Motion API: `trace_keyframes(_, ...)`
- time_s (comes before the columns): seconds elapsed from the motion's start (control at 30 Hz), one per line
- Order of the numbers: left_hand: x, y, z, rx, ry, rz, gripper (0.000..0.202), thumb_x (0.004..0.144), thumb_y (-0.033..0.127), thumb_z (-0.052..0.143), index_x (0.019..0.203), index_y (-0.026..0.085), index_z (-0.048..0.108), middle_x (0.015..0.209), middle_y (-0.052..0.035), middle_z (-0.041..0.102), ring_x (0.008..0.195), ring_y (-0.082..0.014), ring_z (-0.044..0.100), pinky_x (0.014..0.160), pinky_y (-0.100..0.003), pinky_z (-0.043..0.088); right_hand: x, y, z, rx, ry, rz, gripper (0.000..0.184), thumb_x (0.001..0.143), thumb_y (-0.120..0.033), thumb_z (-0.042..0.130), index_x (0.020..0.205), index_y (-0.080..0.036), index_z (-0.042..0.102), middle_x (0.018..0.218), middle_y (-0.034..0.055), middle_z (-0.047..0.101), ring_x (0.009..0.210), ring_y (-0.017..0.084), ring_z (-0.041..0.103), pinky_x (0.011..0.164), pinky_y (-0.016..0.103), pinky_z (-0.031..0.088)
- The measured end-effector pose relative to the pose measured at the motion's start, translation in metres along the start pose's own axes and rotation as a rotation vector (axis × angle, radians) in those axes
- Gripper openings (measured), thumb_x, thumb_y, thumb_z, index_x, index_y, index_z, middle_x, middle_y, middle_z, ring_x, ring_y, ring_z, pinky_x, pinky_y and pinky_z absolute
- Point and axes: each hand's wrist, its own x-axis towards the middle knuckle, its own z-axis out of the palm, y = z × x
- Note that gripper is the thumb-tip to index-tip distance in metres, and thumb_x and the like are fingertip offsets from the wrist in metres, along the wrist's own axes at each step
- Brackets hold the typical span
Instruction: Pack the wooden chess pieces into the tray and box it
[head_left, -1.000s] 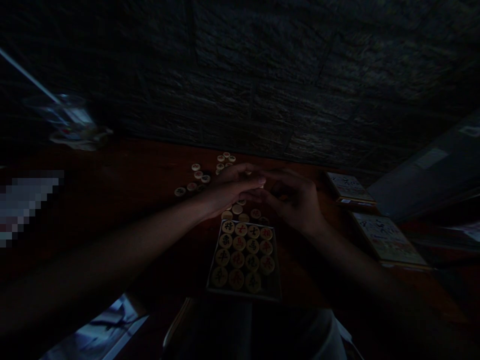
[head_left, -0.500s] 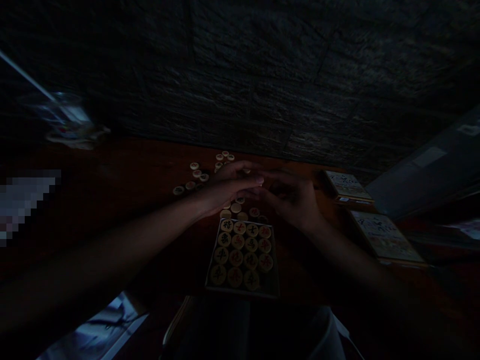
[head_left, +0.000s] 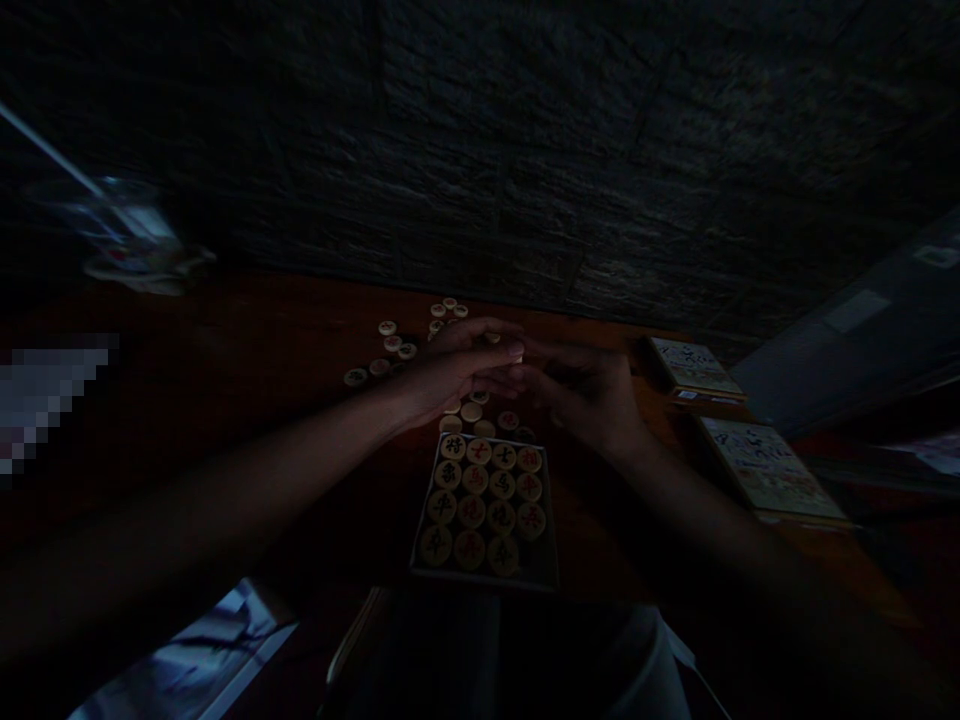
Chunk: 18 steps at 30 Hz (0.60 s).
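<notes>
My left hand [head_left: 466, 368] and my right hand [head_left: 592, 395] meet fingertip to fingertip above the table, just beyond a shallow box. Between the fingertips shows the pale edge of a Chinese chess piece [head_left: 519, 358], pinched from both sides; its face is hidden. The open box [head_left: 555, 560] holds rows of round pieces with red or black characters, and its near right corner has a gap. Loose pieces [head_left: 471, 411] lie between the box and my hands, some blank side up. More loose pieces [head_left: 391, 343] are scattered behind and left of my left hand, which partly covers them.
Two flat printed boxes [head_left: 694, 368] [head_left: 772, 470] lie at the right of the dark wooden table [head_left: 300, 310]. A clear cup-like container [head_left: 139, 230] stands at the back left. A stone wall [head_left: 480, 180] rises behind the table. The light is very dim.
My hands remain together around the piece, with only a slight shift of the fingers. The view has moved a little. The pieces in the box and on the table stay put.
</notes>
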Motion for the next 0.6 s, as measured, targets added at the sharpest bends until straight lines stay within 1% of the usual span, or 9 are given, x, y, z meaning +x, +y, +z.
trace_keyframes(0.07,0.0005,-0.0006,-0.0003,0.006,-0.013,-0.006,0.026,0.088,0.024,0.08,0.11,0.013,0.071,0.091,-0.0075,0.077,0.076,-0.0177,0.077,0.073,-0.032,0.064,0.0002,-0.0011,0.0005,0.009,0.007,0.033,0.034,0.087,-0.034,0.084,0.118,-0.02,0.082,0.098,0.0072,0.084,0.074,0.02,0.077,0.059,0.027,0.057)
trace_keyframes(0.13,0.0009,-0.0014,-0.0005,0.012,-0.02,-0.003,0.026,0.088,0.022,0.08,0.11,0.014,0.07,0.093,-0.0072,0.077,0.076,-0.0172,0.076,0.073,-0.032,0.064,0.0009,-0.0021,0.001,0.01,0.007,0.044,0.037,0.085,-0.034,0.086,0.119,-0.019,0.082,0.098,0.008,0.084,0.07,0.018,0.075,0.056,0.026,0.055)
trace_keyframes(0.2,0.001,-0.0018,-0.0004,0.02,-0.017,-0.001,0.031,0.086,0.018,0.081,0.114,0.014,0.069,0.097,-0.0072,0.077,0.076,-0.0161,0.076,0.073,-0.031,0.064,0.0015,-0.0028,0.0015,0.003,0.004,0.027,0.036,0.084,-0.033,0.087,0.116,-0.019,0.082,0.099,0.0083,0.084,0.068,0.017,0.074,0.055,0.026,0.054)
trace_keyframes(0.27,0.0007,-0.0018,-0.0002,0.029,-0.016,-0.008,0.034,0.085,0.016,0.081,0.116,0.014,0.068,0.1,-0.008,0.077,0.078,-0.0161,0.075,0.073,-0.031,0.065,0.0018,-0.003,0.0018,-0.006,0.005,0.005,0.032,0.084,-0.034,0.087,0.112,-0.019,0.083,0.096,0.0077,0.083,0.065,0.016,0.072,0.054,0.025,0.051)
trace_keyframes(0.33,0.0003,-0.0016,0.0,0.03,-0.021,-0.022,0.033,0.085,0.02,0.082,0.115,0.014,0.068,0.098,-0.0081,0.077,0.077,-0.0166,0.075,0.072,-0.032,0.065,0.0017,-0.0028,0.0016,-0.02,0.004,-0.01,0.029,0.085,-0.034,0.085,0.11,-0.019,0.083,0.09,0.0064,0.082,0.061,0.014,0.069,0.052,0.024,0.049)
trace_keyframes(0.43,0.0002,-0.0016,-0.0001,0.012,-0.024,-0.019,0.03,0.086,0.024,0.082,0.112,0.014,0.069,0.091,-0.0056,0.076,0.074,-0.0165,0.075,0.071,-0.032,0.065,0.0012,-0.0017,0.0008,-0.048,-0.002,-0.031,0.031,0.086,-0.034,0.084,0.112,-0.018,0.082,0.085,0.0047,0.081,0.056,0.012,0.063,0.05,0.024,0.045)
trace_keyframes(0.53,0.0009,-0.0025,-0.0005,0.01,-0.013,-0.004,0.034,0.083,0.019,0.084,0.114,0.015,0.069,0.091,-0.0042,0.076,0.076,-0.016,0.076,0.072,-0.03,0.064,0.0012,0.0,0.0002,-0.053,-0.012,-0.042,0.037,0.086,-0.035,0.085,0.119,-0.019,0.08,0.095,0.006,0.082,0.061,0.012,0.065,0.053,0.024,0.047)
trace_keyframes(0.6,0.0018,-0.0034,-0.0008,0.021,-0.009,-0.002,0.038,0.082,0.017,0.084,0.117,0.015,0.068,0.094,-0.0053,0.077,0.077,-0.0157,0.076,0.073,-0.029,0.064,0.0017,0.0009,0.0001,-0.054,-0.016,-0.049,0.037,0.086,-0.035,0.084,0.119,-0.02,0.08,0.102,0.0069,0.082,0.068,0.015,0.069,0.058,0.026,0.051)
